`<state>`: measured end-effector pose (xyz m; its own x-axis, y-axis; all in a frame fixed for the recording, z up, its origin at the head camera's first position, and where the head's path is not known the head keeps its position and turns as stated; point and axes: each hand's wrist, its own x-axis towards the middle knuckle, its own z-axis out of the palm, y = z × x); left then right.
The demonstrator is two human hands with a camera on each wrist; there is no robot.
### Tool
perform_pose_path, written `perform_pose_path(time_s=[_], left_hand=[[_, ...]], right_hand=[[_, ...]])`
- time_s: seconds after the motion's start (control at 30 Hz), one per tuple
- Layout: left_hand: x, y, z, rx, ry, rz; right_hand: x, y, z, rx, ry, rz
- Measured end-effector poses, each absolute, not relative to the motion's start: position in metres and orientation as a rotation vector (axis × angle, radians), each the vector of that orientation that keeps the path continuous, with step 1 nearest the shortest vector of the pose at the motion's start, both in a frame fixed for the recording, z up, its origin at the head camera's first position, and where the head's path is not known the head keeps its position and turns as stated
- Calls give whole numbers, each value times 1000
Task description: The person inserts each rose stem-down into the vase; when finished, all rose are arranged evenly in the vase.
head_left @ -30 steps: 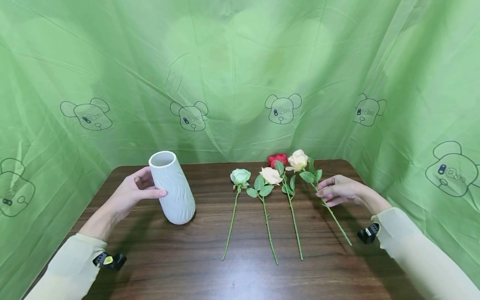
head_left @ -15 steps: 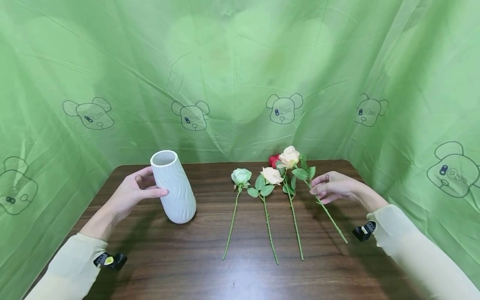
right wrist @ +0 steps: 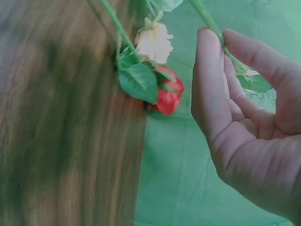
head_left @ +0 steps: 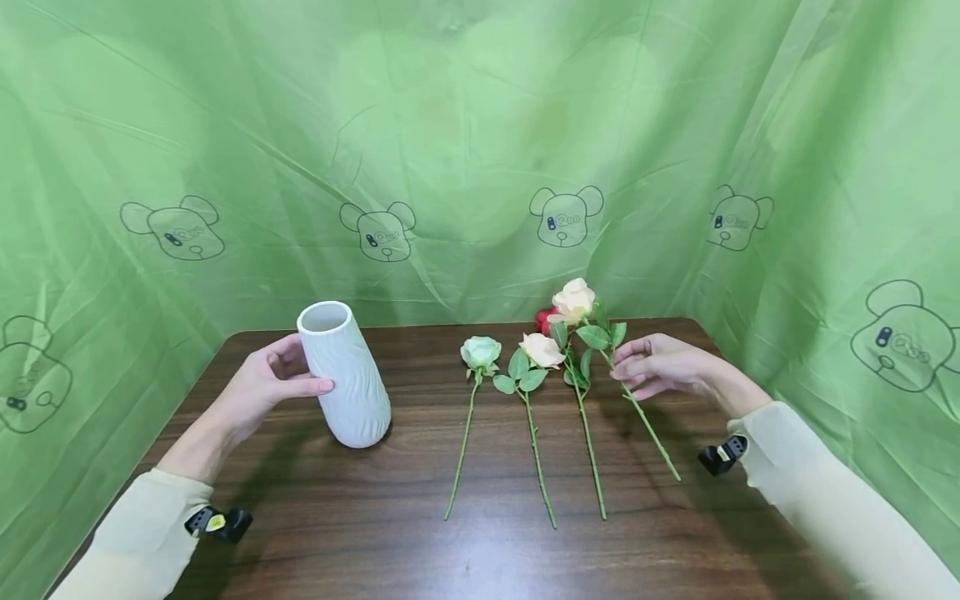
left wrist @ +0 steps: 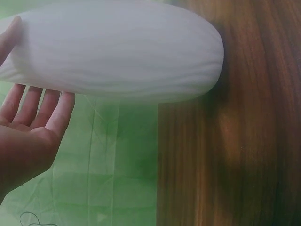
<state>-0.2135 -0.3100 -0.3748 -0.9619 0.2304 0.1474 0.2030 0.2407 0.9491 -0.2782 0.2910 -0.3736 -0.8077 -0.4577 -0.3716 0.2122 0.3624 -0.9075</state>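
White vase [head_left: 348, 383] stands at left on the brown table [head_left: 480, 558], gripped near its rim by the left hand's [head_left: 270, 375] thumb and fingers; at right, the right hand [head_left: 660, 367] pinches the stem of a tilted peach rose [head_left: 574, 302]. Between them lie a pale-green rose [head_left: 480, 353], a second peach rose [head_left: 542, 351] and, farther, a partly hidden red rose [head_left: 544, 320].

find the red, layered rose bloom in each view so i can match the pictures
Head: the red rose bloom is right of centre, near the far edge of the dark brown wooden table, partly hidden by the held cream-petalled rose.
Left wrist: not in this picture.
Right wrist: the bloom is near centre, left of the right hand.
Shared landmark: the wooden table's edge against the green fabric backdrop, visible in all three.
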Motion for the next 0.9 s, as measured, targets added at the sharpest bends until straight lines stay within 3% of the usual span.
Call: perform_pose_path(time_s=[0.9], left_hand=[[-217, -313, -380, 399, 2475, 1842]], right_hand=[[-283, 235, -359, -391, 1800, -1690]])
